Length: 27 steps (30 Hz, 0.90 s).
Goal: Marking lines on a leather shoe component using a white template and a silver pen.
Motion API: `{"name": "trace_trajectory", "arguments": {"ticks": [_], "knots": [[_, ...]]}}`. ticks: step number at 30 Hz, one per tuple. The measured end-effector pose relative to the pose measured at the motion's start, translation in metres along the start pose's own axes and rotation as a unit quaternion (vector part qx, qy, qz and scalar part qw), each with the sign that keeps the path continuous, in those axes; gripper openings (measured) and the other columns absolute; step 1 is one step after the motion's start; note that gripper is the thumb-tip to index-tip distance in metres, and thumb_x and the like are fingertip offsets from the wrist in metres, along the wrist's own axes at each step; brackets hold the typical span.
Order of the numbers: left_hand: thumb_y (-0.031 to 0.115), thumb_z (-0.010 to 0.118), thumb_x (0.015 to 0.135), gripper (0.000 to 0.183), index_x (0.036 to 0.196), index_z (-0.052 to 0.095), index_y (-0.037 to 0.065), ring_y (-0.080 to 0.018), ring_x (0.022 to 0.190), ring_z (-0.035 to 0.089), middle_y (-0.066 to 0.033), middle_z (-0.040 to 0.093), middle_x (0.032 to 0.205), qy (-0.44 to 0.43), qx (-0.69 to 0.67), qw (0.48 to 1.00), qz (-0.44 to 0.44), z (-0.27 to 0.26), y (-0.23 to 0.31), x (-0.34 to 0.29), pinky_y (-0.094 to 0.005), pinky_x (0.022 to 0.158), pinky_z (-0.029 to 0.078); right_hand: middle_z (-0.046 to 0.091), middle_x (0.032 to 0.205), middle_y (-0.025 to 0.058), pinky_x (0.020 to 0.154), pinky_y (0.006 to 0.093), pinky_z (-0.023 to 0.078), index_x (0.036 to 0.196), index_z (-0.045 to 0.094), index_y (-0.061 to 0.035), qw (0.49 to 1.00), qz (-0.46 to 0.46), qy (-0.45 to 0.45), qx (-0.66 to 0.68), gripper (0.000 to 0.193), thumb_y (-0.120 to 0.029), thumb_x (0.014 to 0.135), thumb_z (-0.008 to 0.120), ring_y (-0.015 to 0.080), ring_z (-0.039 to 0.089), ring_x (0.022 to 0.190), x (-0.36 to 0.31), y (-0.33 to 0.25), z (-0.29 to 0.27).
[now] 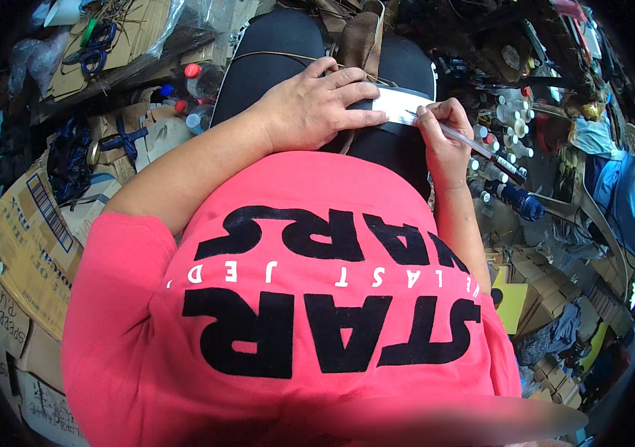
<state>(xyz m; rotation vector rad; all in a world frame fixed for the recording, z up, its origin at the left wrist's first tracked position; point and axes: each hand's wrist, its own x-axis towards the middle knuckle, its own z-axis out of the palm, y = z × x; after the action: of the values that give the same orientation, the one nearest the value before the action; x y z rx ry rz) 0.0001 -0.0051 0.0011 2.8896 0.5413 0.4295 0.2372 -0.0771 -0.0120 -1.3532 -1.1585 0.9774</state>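
Across my lap, on dark trousers [276, 52], lies a small white piece like paper or card [398, 106] with a dark band along its far edge. My left hand [325, 104] rests over its left end, fingers spread and stretched out. A pen [485, 154] with a clear barrel and dark end is pinched in my right hand [448, 134]. Its writing tip is at the white piece's right part, mostly hidden by the fingers. Beyond my left hand a brown leather-like piece [361, 45] sits between my legs, and a thin cord [280, 54] crosses my thigh.
At the left are cardboard boxes [31, 231], plastic bottles with coloured caps [192, 71] and blue-handled scissors [94, 59]. Several small white-capped bottles [511, 115] crowd the right side, near a blue cloth [615, 194] and stacked cardboard [537, 287].
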Motion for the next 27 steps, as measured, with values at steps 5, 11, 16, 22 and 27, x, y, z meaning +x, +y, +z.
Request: {"name": "trace_trajectory", "arguments": {"ticks": [5,11,16,22,27], "knots": [[0.007,0.066,0.074,0.064,0.131,0.057,0.035,-0.0223,0.125,0.048,-0.0016,0.053,0.130,-0.004,-0.005,1.000,0.001,-0.0009,0.0002,0.0002,-0.0439,0.103,0.036,0.056,0.074,0.0002,0.061,0.0209,0.041,0.075,0.050,-0.0028,1.000,0.010,0.000,-0.005,0.020,-0.001,0.086,0.067,0.0053,0.048,0.068,0.0001,-0.0003,-0.0001],[0.007,0.067,0.074,0.065,0.132,0.057,0.034,-0.0224,0.125,0.048,-0.0016,0.052,0.131,-0.001,-0.005,1.000,0.002,0.0001,-0.0002,-0.0003,-0.0438,0.104,0.036,0.056,0.074,0.0004,0.061,0.0211,0.041,0.075,0.050,-0.0028,1.000,0.006,0.000,-0.001,0.020,-0.001,0.086,0.067,0.0052,0.049,0.067,0.0001,-0.0017,0.0011],[0.007,0.067,0.074,0.065,0.131,0.057,0.034,-0.0223,0.125,0.047,-0.0015,0.052,0.131,0.000,-0.006,1.000,0.001,0.0002,-0.0002,-0.0004,-0.0437,0.103,0.036,0.056,0.073,0.0003,0.060,0.0210,0.041,0.076,0.050,-0.0026,1.000,0.016,0.000,-0.008,0.021,-0.001,0.086,0.068,0.0049,0.049,0.067,0.0000,-0.0027,0.0009],[0.007,0.068,0.073,0.064,0.131,0.058,0.034,-0.0222,0.125,0.047,-0.0017,0.052,0.130,-0.002,-0.009,1.000,0.003,-0.0003,-0.0006,-0.0005,-0.0434,0.103,0.036,0.056,0.073,0.0005,0.060,0.0211,0.041,0.076,0.049,-0.0026,1.000,0.006,-0.003,-0.011,0.021,-0.001,0.086,0.067,0.0050,0.049,0.066,0.0001,-0.0003,0.0006],[0.007,0.068,0.073,0.065,0.131,0.058,0.034,-0.0221,0.124,0.048,-0.0018,0.053,0.129,0.000,-0.010,1.000,0.001,0.0004,-0.0003,-0.0004,-0.0433,0.103,0.036,0.056,0.073,0.0007,0.060,0.0210,0.041,0.076,0.049,-0.0031,1.000,0.007,-0.005,-0.003,0.021,-0.001,0.086,0.067,0.0051,0.049,0.066,0.0001,-0.0003,0.0007]]}}
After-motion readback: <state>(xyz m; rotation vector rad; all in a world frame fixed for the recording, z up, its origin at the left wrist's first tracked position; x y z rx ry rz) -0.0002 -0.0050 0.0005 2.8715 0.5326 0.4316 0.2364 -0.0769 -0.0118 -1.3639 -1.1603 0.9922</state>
